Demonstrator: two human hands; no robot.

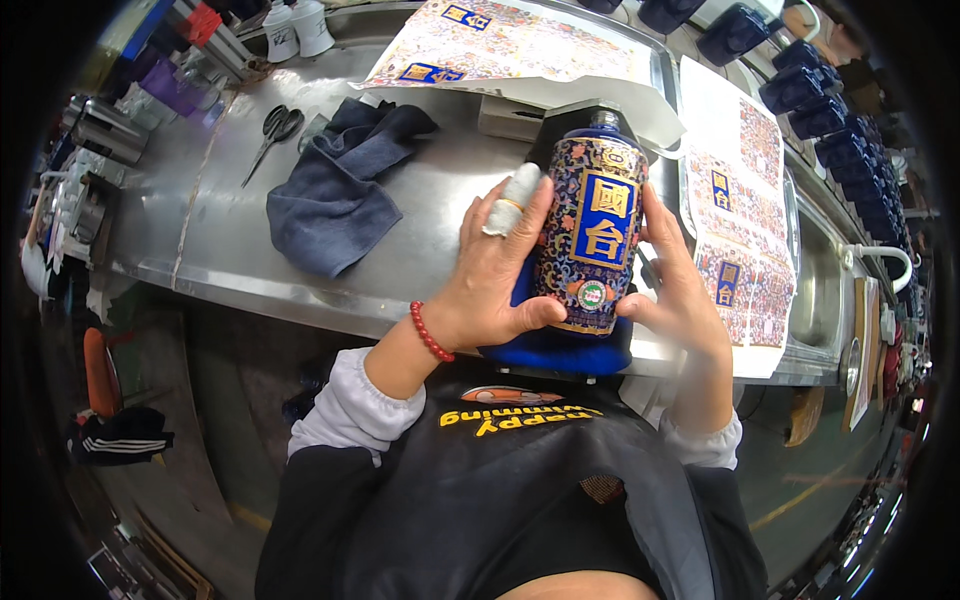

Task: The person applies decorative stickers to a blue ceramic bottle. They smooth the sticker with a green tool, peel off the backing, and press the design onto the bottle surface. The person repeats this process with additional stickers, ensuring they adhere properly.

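A dark blue bottle [593,235] with a flowered wrap, a blue panel and gold characters lies tilted, its neck away from me. Under it is a dark stand with blue padding [575,357] at the near end. My left hand [490,270] presses along the bottle's left side, thumb at the lower left edge. One of its fingers is wrapped in white material, and a red bead bracelet circles the wrist. Along the right side lie the fingers of my right hand [685,290], with the thumb at the lower right edge. The bottle's underside is hidden.
On the metal bench lie a dark blue-grey cloth [335,190] and black scissors [275,135]. Printed label sheets lie beyond the bottle [540,45] and to its right [745,240]. A sink [820,270] and rows of blue bottles [870,170] stand farther right.
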